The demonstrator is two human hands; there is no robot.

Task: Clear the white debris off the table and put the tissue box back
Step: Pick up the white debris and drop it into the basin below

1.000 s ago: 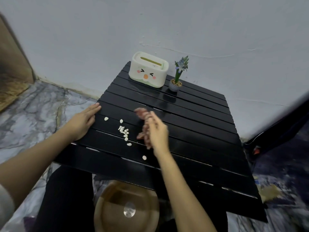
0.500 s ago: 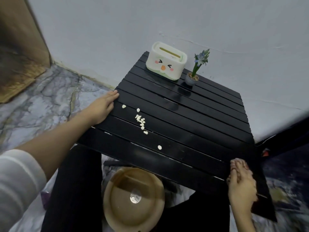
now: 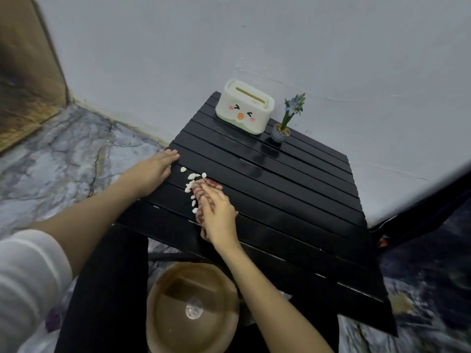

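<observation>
Several small white bits of debris (image 3: 191, 180) lie bunched in a line near the left edge of the black slatted table (image 3: 293, 189). My right hand (image 3: 216, 212) stands on its edge on the table, fingers straight and together, its palm side touching the debris. My left hand (image 3: 153, 171) lies flat on the table's left edge, fingers extended, just left of the debris. The white tissue box (image 3: 244, 110) with a cartoon face stands at the far corner of the table.
A small potted plant (image 3: 283, 128) stands right of the tissue box. A round brown bin (image 3: 191, 307) sits on the floor below the table's near edge, between my legs. A white wall runs behind the table. Marbled floor lies to the left.
My right hand came back from the table's near right edge to the debris and has pushed the bits left into a tighter line. My left hand stayed on the left edge.
</observation>
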